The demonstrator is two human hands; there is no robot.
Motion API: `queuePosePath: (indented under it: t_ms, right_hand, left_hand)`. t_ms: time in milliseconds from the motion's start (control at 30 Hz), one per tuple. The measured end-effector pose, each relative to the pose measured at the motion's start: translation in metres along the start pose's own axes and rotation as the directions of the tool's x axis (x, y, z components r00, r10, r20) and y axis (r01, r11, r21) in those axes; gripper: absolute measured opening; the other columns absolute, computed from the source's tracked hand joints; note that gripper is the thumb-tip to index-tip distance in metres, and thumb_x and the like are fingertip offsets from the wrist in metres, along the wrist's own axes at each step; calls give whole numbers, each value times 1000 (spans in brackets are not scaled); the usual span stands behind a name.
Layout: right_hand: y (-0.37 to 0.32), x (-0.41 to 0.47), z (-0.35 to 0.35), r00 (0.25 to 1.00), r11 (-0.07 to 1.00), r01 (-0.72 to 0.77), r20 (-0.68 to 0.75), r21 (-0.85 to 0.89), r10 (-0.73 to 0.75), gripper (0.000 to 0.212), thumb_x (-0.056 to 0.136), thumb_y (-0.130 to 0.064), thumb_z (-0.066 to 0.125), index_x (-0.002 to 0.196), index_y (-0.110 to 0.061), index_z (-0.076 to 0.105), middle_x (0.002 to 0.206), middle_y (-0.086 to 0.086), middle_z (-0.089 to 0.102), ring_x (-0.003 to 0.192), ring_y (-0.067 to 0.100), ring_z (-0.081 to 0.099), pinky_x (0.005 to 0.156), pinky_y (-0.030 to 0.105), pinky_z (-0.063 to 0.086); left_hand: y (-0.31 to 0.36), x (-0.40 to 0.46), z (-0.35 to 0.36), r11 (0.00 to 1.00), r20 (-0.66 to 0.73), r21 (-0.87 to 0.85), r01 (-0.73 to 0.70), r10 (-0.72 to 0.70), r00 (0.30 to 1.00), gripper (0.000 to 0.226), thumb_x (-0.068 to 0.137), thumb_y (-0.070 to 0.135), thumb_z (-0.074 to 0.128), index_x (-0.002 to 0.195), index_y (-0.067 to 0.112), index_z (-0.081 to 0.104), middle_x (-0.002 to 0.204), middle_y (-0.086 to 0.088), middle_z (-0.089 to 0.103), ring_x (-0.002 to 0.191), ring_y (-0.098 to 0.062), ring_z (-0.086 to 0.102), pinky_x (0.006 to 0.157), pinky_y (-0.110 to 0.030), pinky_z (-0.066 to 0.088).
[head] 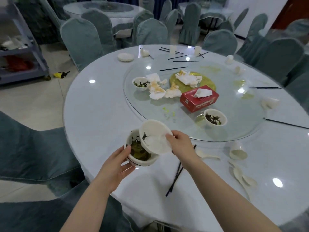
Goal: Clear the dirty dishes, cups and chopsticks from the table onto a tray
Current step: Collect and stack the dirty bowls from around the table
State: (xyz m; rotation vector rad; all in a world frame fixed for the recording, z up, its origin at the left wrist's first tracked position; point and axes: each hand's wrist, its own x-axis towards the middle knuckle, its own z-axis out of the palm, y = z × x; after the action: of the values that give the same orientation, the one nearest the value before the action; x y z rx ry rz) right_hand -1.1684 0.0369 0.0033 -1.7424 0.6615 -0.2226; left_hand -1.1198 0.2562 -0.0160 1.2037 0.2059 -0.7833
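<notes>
White bowls fill both of our hands at the near edge of the round table: our left hand cups the side of a bowl of greenish broth with dark leaves in it, fingers curled round its wall, while our right hand pinches the rim of a second bowl, tipped steeply so that its mouth leans over the first and the two overlap. We can see dark scraps clinging inside the tilted bowl. Just to the right of our right wrist lies a pair of black chopsticks on the cloth, and past them white spoons and a cup on its side. On the glass turntable two more small bowls hold dark greens, one near its front edge and one on its left, with crumpled napkins and a red tissue box between them. Farther back we see loose chopsticks, several paper cups and a stack of small plates near the far rim. No tray shows on the table; a grey cart stands well apart on the left.
</notes>
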Motion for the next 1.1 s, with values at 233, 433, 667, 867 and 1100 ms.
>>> queuePosePath:
  t_ms: [233,433,667,867,1100]
  right_hand:
    - [-2,11,-19,995,995,-95,46,28,94,19,91,-24,47,91,-28,66,92,-1,67,80,18,63,70,38,58]
    - [7,48,-58,982,984,-176,67,6,176,20,85,-17,47,87,-10,66,82,5,65,71,21,63,56,31,58]
    - [31,101,-113,970,973,-225,103,54,219,29,90,-35,54,91,-11,68,86,6,68,74,19,64,69,39,56]
    - [53,138,-167,917,862,-398,110,314,384,57,95,-61,34,96,-17,71,89,2,75,82,20,71,70,34,59]
    - [102,166,-205,773,704,-589,23,398,634,40,98,-40,46,96,-3,62,74,11,74,51,17,62,45,22,42]
  left_hand:
    - [5,23,50,992,128,126,-23,6,992,40,76,54,71,106,28,73,97,3,72,85,-17,72,74,-28,57]
    - [17,55,98,986,100,161,36,-52,994,67,60,67,66,111,23,70,108,-9,70,103,-29,68,76,-38,58]
    - [14,107,161,969,128,235,69,-101,987,45,72,36,72,114,22,68,110,-9,71,100,-27,69,77,-33,56]
    - [-6,154,204,979,-50,190,76,-67,996,20,86,14,54,99,15,69,95,-10,73,79,-24,73,64,-33,58]
    - [-18,180,221,996,-143,39,81,-74,987,16,85,14,61,100,13,66,89,-10,73,72,-24,71,63,-34,57]
